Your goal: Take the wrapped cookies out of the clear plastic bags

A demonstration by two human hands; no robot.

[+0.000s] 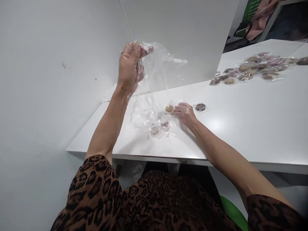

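Clear bag [158,69] in part-curled left hand [128,67]

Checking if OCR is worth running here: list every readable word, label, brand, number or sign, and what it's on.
No readable text anywhere.
Clear plastic bag: no print discernible.
Wrapped round pieces, and those in the far pile: too small to tell if marked.

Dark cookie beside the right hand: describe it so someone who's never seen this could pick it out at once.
On the white table, find the right hand, mid-picture. Just to its right lies the dark cookie, in a clear wrapper. It sits apart from the pile farther right, and its deep brown sets it off from the pale cookie on the hand's left.
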